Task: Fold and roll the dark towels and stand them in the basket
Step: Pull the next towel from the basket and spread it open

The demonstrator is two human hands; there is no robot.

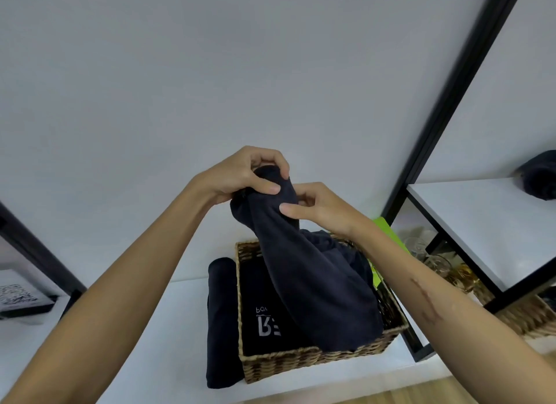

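My left hand is curled round the top end of a soft dark navy terry towel, thumb pressed across its bunched tip. My right hand pinches the same cloth just below, thumb flat on the fabric. The towel hangs from both grips and slumps into the woven wicker basket, which sits on the white shelf. It looks limp and light, not slippery, so I'd judge it wants holding at the corners. A folded dark towel lies just beside the basket's left wall.
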